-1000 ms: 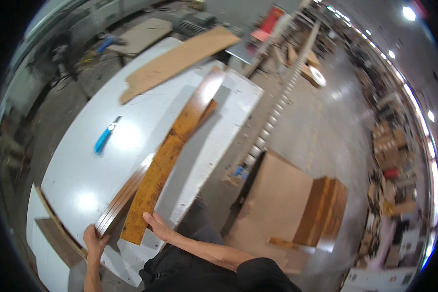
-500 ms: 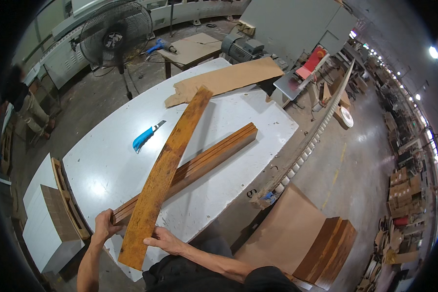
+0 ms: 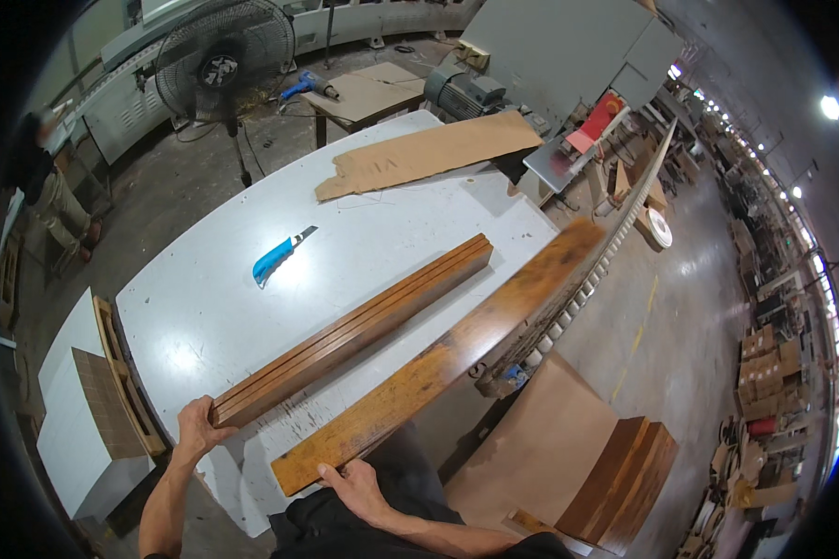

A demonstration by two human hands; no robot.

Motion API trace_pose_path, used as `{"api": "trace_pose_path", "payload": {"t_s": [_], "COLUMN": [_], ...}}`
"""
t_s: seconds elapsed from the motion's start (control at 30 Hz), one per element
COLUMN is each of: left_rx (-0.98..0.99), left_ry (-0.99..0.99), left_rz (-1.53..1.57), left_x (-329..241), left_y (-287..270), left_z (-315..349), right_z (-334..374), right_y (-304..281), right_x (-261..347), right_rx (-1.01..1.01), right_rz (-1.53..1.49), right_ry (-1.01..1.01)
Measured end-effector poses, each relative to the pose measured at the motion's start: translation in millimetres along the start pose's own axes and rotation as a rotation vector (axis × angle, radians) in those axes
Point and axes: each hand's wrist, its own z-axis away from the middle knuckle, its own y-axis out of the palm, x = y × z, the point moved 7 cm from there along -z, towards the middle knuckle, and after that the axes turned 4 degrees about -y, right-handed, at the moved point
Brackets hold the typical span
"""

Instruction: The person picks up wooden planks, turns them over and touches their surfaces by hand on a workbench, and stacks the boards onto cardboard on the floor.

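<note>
A long stack of brown wooden boards (image 3: 354, 328) lies slantwise on the white table (image 3: 191, 289). My left hand (image 3: 200, 429) closes round its near left end, the thumb along the side. My right hand (image 3: 356, 489) grips one loose wooden board (image 3: 419, 377) near its lower end, thumb on the top face, with the fingers hidden underneath. That board runs alongside the stack on its right, and its blurred far end reaches past the table's right edge. Beyond the stack rests a utility knife (image 3: 275, 261) with a blue handle and its blade out.
A torn cardboard strip (image 3: 429, 154) lies at the table's far side. To the right runs a narrow conveyor rail (image 3: 578, 303). More boards (image 3: 615, 484) sit on brown sheeting (image 3: 522, 447) at lower right. A fan (image 3: 222, 70) stands far left, and a person (image 3: 56, 200) stands beyond.
The loose board has swung to the right, off the stack, with my right hand moving right along with it. My left hand stays at the stack's end.
</note>
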Motion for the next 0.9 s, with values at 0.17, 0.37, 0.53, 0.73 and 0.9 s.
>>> {"api": "trace_pose_path", "payload": {"t_s": [0.17,0.37,0.53,0.73,0.9], "left_rx": [-0.028,-0.042,0.253,0.148,-0.275], "left_ry": [-0.014,0.023,0.071,0.062,-0.118], "left_rz": [0.041,0.015,0.312,-0.023,0.355], "left_x": [-2.2,-0.9,-12.5,-1.1,9.3], "left_y": [2.1,-2.5,-4.8,1.1,-6.3], "left_z": [7.2,12.8,17.8,32.2,61.6], "right_z": [-4.9,-51.6,-114.0,-137.4,-209.7], "right_y": [47.6,102.1,101.9,47.0,-281.9], "right_x": [-42.8,-35.7,-1.6,46.5,83.1], "right_rx": [0.031,0.232,0.181,0.479,-0.312], "right_rz": [-0.637,-0.223,0.237,0.214,-0.023], "right_ry": [0.321,0.301,-0.15,-0.232,-0.431]}}
